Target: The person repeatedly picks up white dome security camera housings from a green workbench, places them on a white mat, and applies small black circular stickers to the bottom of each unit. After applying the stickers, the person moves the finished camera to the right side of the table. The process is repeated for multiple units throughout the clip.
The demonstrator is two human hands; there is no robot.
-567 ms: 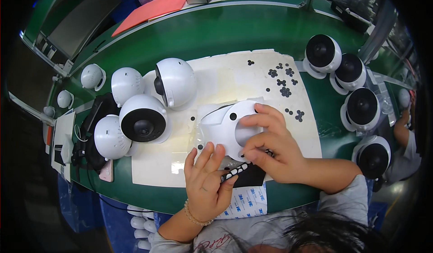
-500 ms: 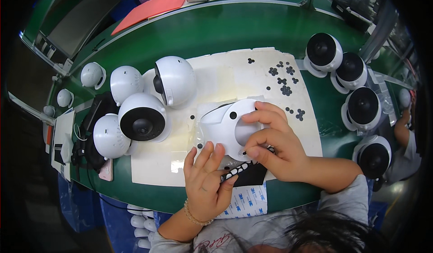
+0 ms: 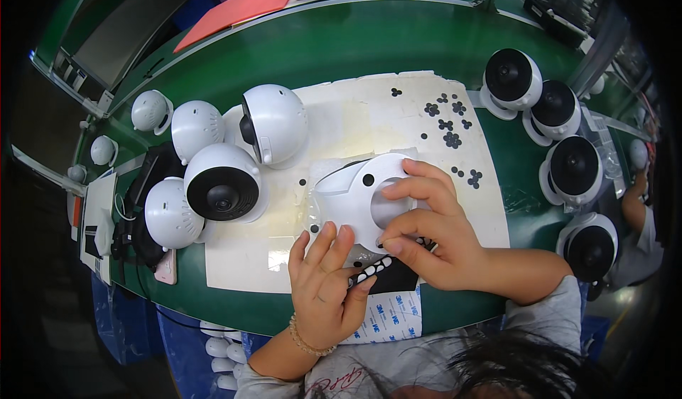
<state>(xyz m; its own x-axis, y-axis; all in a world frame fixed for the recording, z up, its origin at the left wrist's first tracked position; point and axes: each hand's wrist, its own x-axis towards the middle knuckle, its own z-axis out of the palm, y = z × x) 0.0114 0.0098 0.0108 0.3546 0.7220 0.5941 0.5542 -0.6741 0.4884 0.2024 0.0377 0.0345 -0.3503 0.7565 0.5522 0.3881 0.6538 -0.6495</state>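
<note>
Lying at the near edge of the green table [image 3: 190,271] is a blue-printed sheet [image 3: 391,319]. Beyond it, the left hand [image 3: 323,285] is gripping a dotted strip [image 3: 371,270] with its thumb, its raised fingertips reaching the white stand [image 3: 344,207]. The stand is lying mid-board. Across its round opening, the right hand [image 3: 437,235] is curling; whether thumb and forefinger are pinching anything, one cannot tell. Farther off, black dots [image 3: 452,140] are dotting the pale board [image 3: 241,267].
</note>
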